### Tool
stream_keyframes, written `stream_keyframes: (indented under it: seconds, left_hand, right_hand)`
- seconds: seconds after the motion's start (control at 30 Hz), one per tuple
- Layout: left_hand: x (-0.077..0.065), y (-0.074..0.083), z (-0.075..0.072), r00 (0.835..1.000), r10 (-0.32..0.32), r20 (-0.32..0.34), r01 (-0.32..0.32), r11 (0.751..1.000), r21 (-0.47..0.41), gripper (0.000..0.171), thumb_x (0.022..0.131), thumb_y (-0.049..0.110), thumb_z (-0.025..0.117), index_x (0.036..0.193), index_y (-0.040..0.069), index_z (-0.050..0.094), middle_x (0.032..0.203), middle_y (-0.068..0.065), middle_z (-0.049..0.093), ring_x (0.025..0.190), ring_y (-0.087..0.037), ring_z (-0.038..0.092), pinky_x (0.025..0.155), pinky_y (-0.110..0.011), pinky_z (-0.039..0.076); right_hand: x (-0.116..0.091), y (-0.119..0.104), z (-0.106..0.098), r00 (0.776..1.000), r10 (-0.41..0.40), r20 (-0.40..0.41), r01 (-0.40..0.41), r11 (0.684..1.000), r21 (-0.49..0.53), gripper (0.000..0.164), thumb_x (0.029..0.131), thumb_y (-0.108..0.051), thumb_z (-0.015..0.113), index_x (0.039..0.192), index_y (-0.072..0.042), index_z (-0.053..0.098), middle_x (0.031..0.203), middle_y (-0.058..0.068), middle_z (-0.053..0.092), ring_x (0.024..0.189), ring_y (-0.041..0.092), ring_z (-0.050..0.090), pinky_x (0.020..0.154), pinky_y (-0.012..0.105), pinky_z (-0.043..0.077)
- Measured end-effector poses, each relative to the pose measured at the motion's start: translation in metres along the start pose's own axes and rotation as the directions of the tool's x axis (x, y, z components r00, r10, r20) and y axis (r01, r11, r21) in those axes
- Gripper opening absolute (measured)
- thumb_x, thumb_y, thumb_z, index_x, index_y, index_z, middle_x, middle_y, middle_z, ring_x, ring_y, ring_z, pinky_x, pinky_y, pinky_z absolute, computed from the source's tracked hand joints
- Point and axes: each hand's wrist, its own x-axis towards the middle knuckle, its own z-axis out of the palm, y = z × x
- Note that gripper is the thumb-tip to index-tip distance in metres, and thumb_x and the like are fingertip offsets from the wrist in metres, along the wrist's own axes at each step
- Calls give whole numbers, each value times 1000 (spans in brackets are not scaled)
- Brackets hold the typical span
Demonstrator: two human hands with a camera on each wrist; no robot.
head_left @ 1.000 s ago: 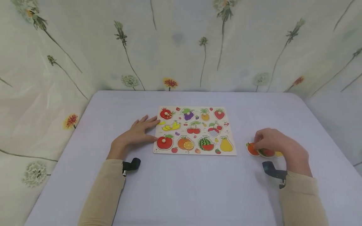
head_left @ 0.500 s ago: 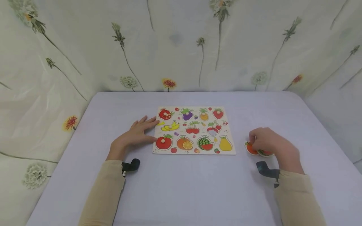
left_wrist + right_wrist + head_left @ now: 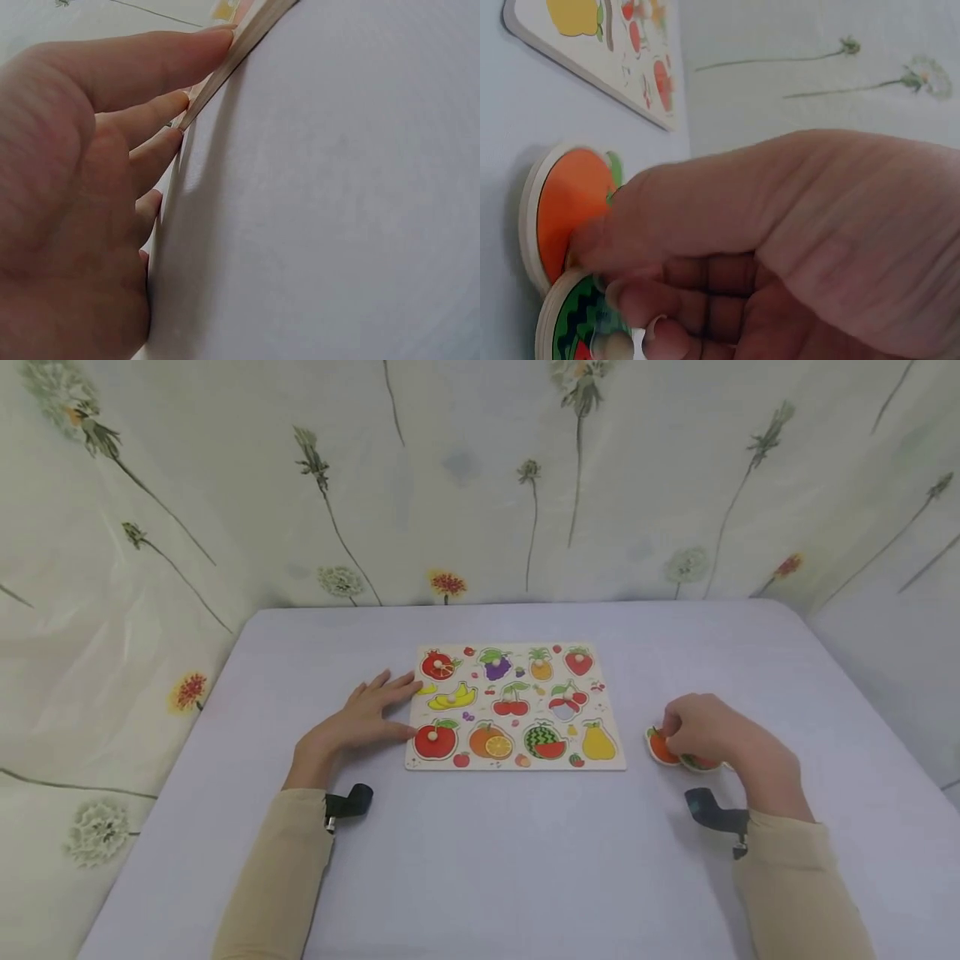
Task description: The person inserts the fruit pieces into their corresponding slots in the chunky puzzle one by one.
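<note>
On the table, a fruit puzzle board (image 3: 525,652) lies flat. Knobs show on several of its fruits, among them the apple (image 3: 435,742) and the bananas (image 3: 452,697). My left hand (image 3: 358,720) rests at the board's left edge, fingers spread; in the left wrist view, the thumb and fingertips touch that edge. To the right of the board, my right hand (image 3: 708,727) pinches the orange puzzle piece (image 3: 574,187) with thumb and forefinger, which hide the grip point. A watermelon puzzle piece (image 3: 562,330) lies against the orange one, partly under the curled fingers.
A pale cloth covers the table (image 3: 510,860). Behind it hangs a curtain (image 3: 465,485) printed with dandelions. A sliver of another piece shows beyond the watermelon, mostly behind the right wrist. Each wrist carries a small black camera mount (image 3: 351,800).
My right hand has shifted slightly left and settled over the orange puzzle piece, which has moved a little. The left hand stays at the board's edge.
</note>
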Motion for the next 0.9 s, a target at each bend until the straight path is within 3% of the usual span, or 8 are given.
stream_keyframes:
  seconds: [0.17, 0.33, 0.6, 0.9]
  left_hand:
    - [-2, 1, 0, 1000, 5, -8, -5, 1000, -6, 82, 84, 40, 71, 155, 34, 32, 167, 9, 20, 157, -26, -3, 127, -55, -3]
    - [-2, 1, 0, 1000, 10, -12, -10, 1000, -9, 82, 84, 40, 71, 155, 33, 32, 167, 9, 19, 157, -26, -3, 127, -54, -3]
    - [1, 1, 1, 1000, 27, -5, -27, 1000, 1, 81, 85, 40, 70, 156, 31, 32, 167, 8, 19, 157, -27, -4, 127, -54, -3]
    - [3, -2, 1, 999, 35, -10, -35, 999, 8, 81, 85, 40, 70, 156, 31, 32, 168, 8, 18, 157, -28, -3, 126, -55, -3]
  right_hand:
    - [0, -9, -1, 1000, -10, -3, 10, 998, 69, 22, 88, -18, 67, 106, -6, 67, 103, 14, 64, 89, 27, 56, 68, 29, 52]
    - [-2, -19, 1, 997, -56, -50, 60, 994, 90, 18, 88, -23, 67, 100, -10, 67, 101, 11, 65, 92, 26, 55, 69, 30, 52]
    - [1, -34, 8, 978, -151, -147, 165, 982, 93, 7, 84, -17, 67, 87, -13, 63, 89, 5, 63, 89, 24, 54, 68, 29, 46]
    - [9, -39, 17, 967, -194, -166, 215, 970, 116, 6, 86, -16, 66, 91, -14, 66, 91, 5, 64, 90, 23, 54, 70, 29, 48]
